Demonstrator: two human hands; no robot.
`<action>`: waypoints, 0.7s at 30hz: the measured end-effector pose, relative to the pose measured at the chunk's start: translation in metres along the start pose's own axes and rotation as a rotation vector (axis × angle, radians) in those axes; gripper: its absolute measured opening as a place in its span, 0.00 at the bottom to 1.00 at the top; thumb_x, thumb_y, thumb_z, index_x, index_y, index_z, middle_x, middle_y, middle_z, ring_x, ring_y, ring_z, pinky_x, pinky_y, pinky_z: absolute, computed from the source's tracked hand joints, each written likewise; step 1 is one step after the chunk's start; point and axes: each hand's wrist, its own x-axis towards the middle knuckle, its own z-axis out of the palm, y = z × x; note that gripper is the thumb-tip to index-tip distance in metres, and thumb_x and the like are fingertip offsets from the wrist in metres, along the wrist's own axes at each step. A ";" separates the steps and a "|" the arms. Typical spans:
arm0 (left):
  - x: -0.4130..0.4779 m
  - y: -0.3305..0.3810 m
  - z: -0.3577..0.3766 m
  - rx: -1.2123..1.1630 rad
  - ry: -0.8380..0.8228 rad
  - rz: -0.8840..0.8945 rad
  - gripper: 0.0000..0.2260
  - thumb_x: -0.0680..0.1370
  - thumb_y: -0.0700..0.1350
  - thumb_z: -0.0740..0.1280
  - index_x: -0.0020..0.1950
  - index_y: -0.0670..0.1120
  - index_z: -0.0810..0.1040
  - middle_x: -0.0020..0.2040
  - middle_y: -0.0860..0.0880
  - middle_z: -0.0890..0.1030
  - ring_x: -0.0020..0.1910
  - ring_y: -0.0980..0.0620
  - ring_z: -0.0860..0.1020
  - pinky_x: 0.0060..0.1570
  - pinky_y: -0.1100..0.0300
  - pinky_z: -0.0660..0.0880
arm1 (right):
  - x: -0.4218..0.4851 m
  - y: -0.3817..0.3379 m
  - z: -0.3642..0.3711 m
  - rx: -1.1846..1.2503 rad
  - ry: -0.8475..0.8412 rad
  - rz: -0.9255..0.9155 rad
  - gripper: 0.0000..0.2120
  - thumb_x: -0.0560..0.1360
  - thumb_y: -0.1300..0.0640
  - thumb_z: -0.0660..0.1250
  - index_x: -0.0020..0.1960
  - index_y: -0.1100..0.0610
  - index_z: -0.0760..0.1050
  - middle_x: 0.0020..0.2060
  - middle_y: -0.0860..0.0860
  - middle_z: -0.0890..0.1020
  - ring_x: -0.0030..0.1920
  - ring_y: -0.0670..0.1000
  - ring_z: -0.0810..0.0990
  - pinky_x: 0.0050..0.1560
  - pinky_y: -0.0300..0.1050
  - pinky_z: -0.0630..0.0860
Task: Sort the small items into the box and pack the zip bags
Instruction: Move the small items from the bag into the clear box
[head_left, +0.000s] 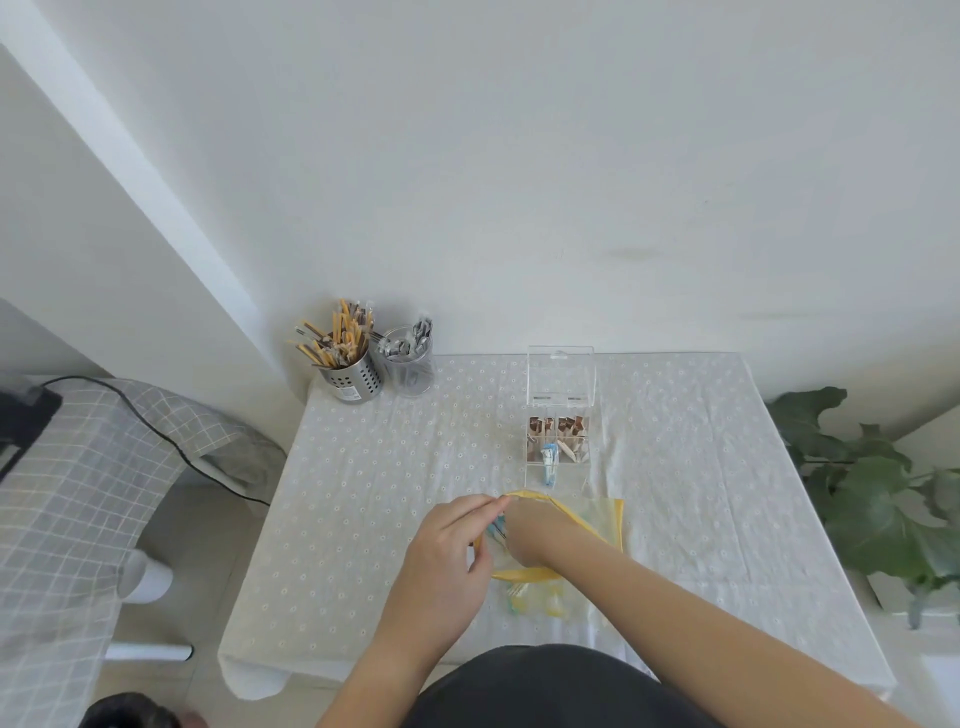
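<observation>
Fingers (480, 503) of the left hand (447, 545) pinched the zip bag (602, 514) rim; the right hand (530, 535) reached inside, its grip hidden, so I could not tell.

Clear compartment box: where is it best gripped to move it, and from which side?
Probably by the base, fingers and thumb across its two long side walls, coming from above. The lid stands open at the far edge and would likely swing, and the open compartments hold loose items, so keep it level.
</observation>
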 end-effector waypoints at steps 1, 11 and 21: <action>-0.001 0.000 0.000 0.001 -0.005 0.000 0.25 0.79 0.33 0.68 0.71 0.56 0.80 0.63 0.69 0.75 0.65 0.63 0.74 0.65 0.66 0.73 | 0.001 0.000 0.002 0.004 -0.005 0.010 0.11 0.84 0.62 0.57 0.60 0.60 0.76 0.33 0.50 0.67 0.41 0.51 0.72 0.43 0.43 0.66; 0.003 -0.001 -0.001 0.015 -0.066 -0.007 0.25 0.79 0.34 0.67 0.71 0.56 0.80 0.62 0.74 0.72 0.65 0.64 0.72 0.64 0.66 0.73 | 0.000 0.004 0.010 0.187 -0.005 0.081 0.09 0.84 0.61 0.58 0.56 0.61 0.76 0.47 0.55 0.78 0.43 0.53 0.72 0.43 0.43 0.69; 0.013 -0.003 0.002 -0.006 -0.079 -0.033 0.27 0.79 0.33 0.66 0.72 0.59 0.78 0.63 0.75 0.71 0.66 0.63 0.72 0.63 0.61 0.76 | -0.010 0.015 0.000 0.403 0.043 0.056 0.18 0.82 0.64 0.61 0.70 0.54 0.74 0.63 0.52 0.79 0.60 0.54 0.81 0.50 0.42 0.74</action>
